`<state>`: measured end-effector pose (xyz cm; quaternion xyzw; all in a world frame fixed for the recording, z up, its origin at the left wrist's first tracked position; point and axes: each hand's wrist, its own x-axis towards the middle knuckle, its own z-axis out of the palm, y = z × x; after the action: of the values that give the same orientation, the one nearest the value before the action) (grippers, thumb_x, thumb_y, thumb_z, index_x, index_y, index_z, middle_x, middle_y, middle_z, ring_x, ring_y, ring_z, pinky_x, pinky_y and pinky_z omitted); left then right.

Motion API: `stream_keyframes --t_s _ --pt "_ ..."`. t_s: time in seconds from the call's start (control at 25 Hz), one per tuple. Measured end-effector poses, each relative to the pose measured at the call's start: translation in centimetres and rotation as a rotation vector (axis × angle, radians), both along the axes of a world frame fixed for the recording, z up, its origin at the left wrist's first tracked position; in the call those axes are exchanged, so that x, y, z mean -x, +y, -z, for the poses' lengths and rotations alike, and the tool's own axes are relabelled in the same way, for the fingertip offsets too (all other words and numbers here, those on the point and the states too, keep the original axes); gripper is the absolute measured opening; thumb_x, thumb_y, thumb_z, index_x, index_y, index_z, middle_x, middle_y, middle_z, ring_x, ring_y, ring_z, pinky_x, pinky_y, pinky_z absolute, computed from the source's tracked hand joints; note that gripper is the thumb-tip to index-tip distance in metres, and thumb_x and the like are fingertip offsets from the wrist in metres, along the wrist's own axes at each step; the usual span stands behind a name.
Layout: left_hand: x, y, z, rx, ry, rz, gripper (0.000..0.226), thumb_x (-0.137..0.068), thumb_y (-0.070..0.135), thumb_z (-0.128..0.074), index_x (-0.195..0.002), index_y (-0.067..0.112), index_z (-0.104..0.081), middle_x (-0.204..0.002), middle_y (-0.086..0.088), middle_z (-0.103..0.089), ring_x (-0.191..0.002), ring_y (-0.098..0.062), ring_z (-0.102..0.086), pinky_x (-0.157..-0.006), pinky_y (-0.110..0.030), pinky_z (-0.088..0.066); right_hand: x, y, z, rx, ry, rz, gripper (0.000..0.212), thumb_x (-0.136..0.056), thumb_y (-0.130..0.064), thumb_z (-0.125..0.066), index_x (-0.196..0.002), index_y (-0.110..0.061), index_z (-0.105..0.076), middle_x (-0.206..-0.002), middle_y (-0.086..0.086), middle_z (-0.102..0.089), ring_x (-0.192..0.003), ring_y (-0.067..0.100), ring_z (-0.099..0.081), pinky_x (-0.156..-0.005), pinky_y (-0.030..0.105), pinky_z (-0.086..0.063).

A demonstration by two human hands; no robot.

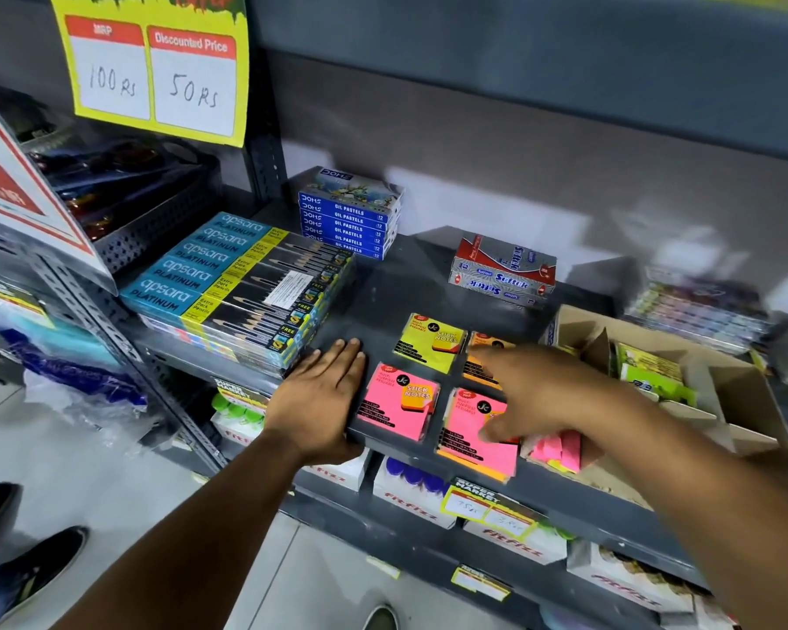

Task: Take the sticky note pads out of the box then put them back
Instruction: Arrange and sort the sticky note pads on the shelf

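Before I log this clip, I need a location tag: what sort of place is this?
Most likely a shop's stationery aisle: a handwritten price sign showing MRP and discounted price, shelf-edge price labels, and stacked retail packs of Apsara pencils and oil pastels on grey metal shelving.

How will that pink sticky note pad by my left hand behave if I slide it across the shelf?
The pink pad lies flat on the shelf, so it probably will not tip or roll. Its glossy wrapper suggests it may slide easily. It looks small and thin, likely light, and may flex slightly when lifted.
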<state>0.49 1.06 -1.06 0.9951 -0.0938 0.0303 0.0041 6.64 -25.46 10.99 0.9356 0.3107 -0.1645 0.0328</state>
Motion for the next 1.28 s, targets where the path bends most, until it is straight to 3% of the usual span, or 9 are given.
stream_keyframes --t_s 0.08,0.16,0.4,0.52,0.76,0.96,1.16,1.28 --pt "0.0 0.0 0.0 -0.008 0.007 0.001 0.121 -0.058 0.070 -0.058 -0.149 0.009 -0.007 -0.161 -0.010 -0.002 -0.147 -0.022 -0.002 -0.119 -0.038 -0.003 1.9 0.0 1.0 0.078 -0.074 -0.065 0.107 -0.059 -0.065 -0.076 -0.144 -0.024 -0.026 -0.116 0.001 -0.064 -0.105 0.025 -0.057 -0.085 0.035 -0.047" --pt "0.0 -0.1 0.1 -0.012 0.011 -0.002 0.120 -0.060 0.071 -0.056 -0.148 0.009 -0.003 -0.161 -0.010 0.002 -0.147 -0.021 0.002 -0.119 -0.037 0.000 2.5 0.1 1.7 0.066 -0.124 -0.080 0.106 -0.062 -0.062 -0.076 -0.144 -0.021 -0.024 -0.124 0.002 -0.062 -0.115 0.028 -0.054 -0.096 0.037 -0.041" --pt "0.1 -0.1 0.0 -0.017 0.019 0.000 0.123 -0.057 0.069 -0.060 -0.149 0.009 -0.004 -0.161 -0.010 -0.001 -0.147 -0.023 -0.002 -0.119 -0.037 -0.003 2.1 1.5 0.6 -0.078 -0.169 -0.015 0.107 -0.063 -0.058 -0.073 -0.148 -0.024 -0.017 -0.107 0.000 -0.065 -0.102 0.028 -0.058 -0.081 0.036 -0.048" --pt "0.2 0.1 -0.1 0.011 0.008 -0.007 0.119 -0.057 0.067 -0.057 -0.150 0.012 -0.006 -0.161 -0.007 -0.001 -0.147 -0.020 0.000 -0.119 -0.036 -0.003 1.7 4.4 0.4 -0.149 -0.209 -0.015 0.108 -0.063 -0.057 -0.072 -0.147 -0.022 -0.015 -0.111 0.003 -0.065 -0.106 0.032 -0.056 -0.083 0.038 -0.046" --pt "0.1 0.0 -0.1 0.028 0.010 -0.008 0.118 -0.055 0.065 -0.058 -0.150 0.013 -0.010 -0.161 -0.007 -0.003 -0.147 -0.018 -0.002 -0.119 -0.036 -0.004 1.5 8.4 2.6 -0.180 -0.171 -0.046 0.103 -0.067 -0.052 -0.071 -0.147 -0.015 -0.017 -0.078 -0.004 -0.058 -0.095 0.029 -0.061 -0.092 0.043 -0.042" --pt "0.1 0.1 0.0 0.038 0.000 -0.009 0.119 -0.053 0.064 -0.060 -0.149 0.012 -0.014 -0.160 -0.007 -0.007 -0.147 -0.020 -0.006 -0.118 -0.036 -0.004 1.5 8.9 4.2 -0.158 -0.205 -0.053 0.101 -0.064 -0.049 -0.072 -0.144 -0.015 -0.020 -0.103 0.005 -0.068 -0.100 0.030 -0.061 -0.091 0.041 -0.041" --pt "0.2 0.1 0.0 0.047 -0.006 -0.004 0.118 -0.052 0.063 -0.061 -0.149 0.010 -0.018 -0.160 -0.009 -0.012 -0.146 -0.022 -0.010 -0.119 -0.039 -0.009 1.3 8.0 3.2 -0.161 -0.174 -0.029 0.112 -0.065 -0.056 -0.074 -0.149 -0.017 -0.011 -0.131 0.007 -0.058 -0.117 0.032 -0.053 -0.100 0.043 -0.037" --pt "0.2 0.1 0.0 0.043 -0.012 -0.007 0.118 -0.051 0.064 -0.058 -0.148 0.010 -0.020 -0.159 -0.011 -0.015 -0.146 -0.023 -0.013 -0.118 -0.039 -0.009 0.7 5.3 1.5 -0.166 -0.223 0.007 0.115 -0.061 -0.063 -0.074 -0.148 -0.019 -0.013 -0.132 0.006 -0.058 -0.117 0.032 -0.053 -0.090 0.039 -0.042"
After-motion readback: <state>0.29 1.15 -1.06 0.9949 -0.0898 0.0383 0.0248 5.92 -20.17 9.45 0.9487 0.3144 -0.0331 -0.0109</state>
